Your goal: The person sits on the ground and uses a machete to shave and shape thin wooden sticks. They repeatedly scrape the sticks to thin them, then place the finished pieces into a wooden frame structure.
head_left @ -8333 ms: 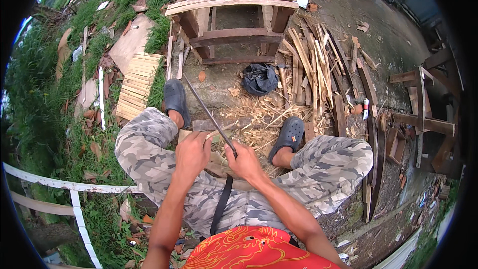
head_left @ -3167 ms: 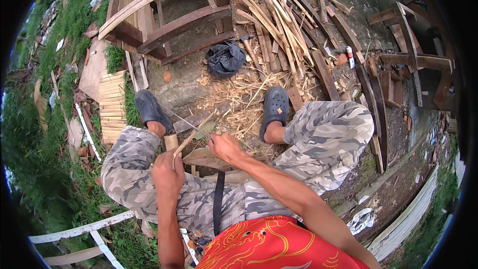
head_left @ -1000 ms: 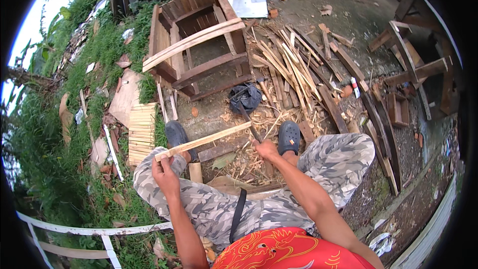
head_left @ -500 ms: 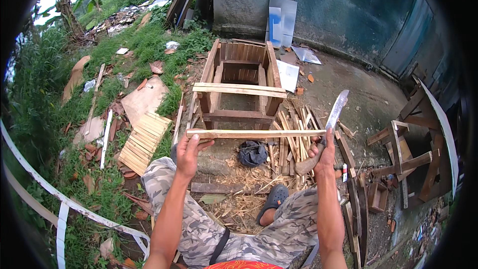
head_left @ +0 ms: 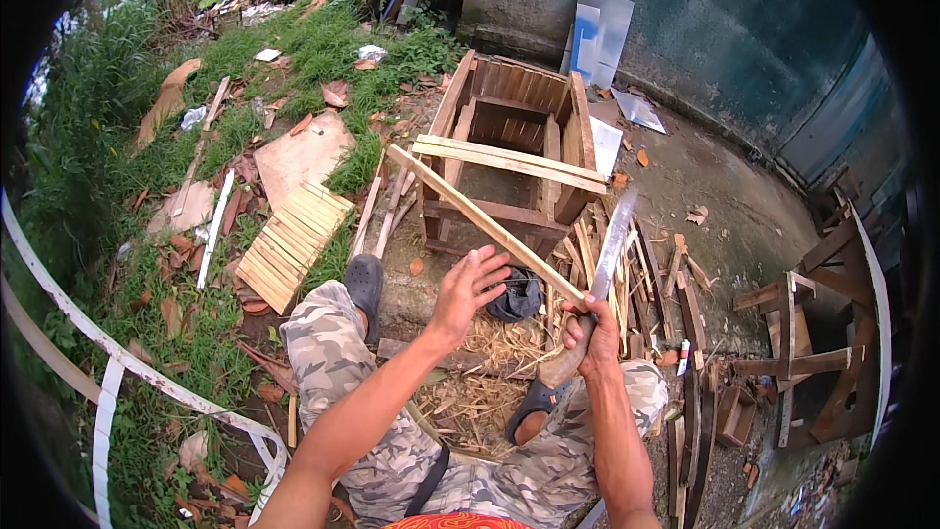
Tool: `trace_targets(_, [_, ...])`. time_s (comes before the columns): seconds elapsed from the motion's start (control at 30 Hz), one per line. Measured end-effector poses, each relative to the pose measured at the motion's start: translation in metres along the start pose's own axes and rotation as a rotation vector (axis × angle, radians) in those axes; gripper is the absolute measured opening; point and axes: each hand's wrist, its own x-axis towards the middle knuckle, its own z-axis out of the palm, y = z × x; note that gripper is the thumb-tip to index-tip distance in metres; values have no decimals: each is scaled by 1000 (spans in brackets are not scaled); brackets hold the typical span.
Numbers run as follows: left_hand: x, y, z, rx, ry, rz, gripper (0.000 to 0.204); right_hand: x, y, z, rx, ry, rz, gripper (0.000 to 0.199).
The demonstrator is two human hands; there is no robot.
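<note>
My right hand (head_left: 593,335) is closed round the wooden handle of a machete (head_left: 614,245), its long blade pointing up and away. The same hand also pinches the near end of a long, pale wooden slat (head_left: 490,226). That slat slants up to the left, its far end beside a wooden frame (head_left: 499,216). Just below the slat, my left hand (head_left: 470,296) is open, fingers spread and holding nothing. Across the top of the frame lie two pale slats (head_left: 509,163). Behind my left fingers sits a black bag (head_left: 517,298), partly hidden.
Split sticks (head_left: 587,255) and shavings (head_left: 470,411) lie around my feet. On the grass to the left is a row of pale slats (head_left: 292,247) beside a flat board (head_left: 305,159). Wooden pieces (head_left: 793,353) stand at the right. A blue-grey wall (head_left: 705,29) rises behind.
My left hand has let go of the slat's left end and moved right and inward. The slat has swung from level to slanting. My right hand has moved slightly left and lower with the machete.
</note>
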Motion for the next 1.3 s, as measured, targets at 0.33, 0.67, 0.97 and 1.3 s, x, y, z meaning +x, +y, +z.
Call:
trace_targets(0.33, [8,-11,1,-147,222,-168,38,-17,39,37,-341,-325,181,20])
trace_targets(0.67, [-10,1,6,-43,142,-156,43,-22,35,48,-811,-200,-32,29])
trace_targets(0.97, [-23,6,17,90,-86,-229,48,-7,22,42,-1407,-127,-826,14])
trace_targets(1.3, [-29,1,22,242,-11,-352,40,12,17,37,-1619,-68,-939,15])
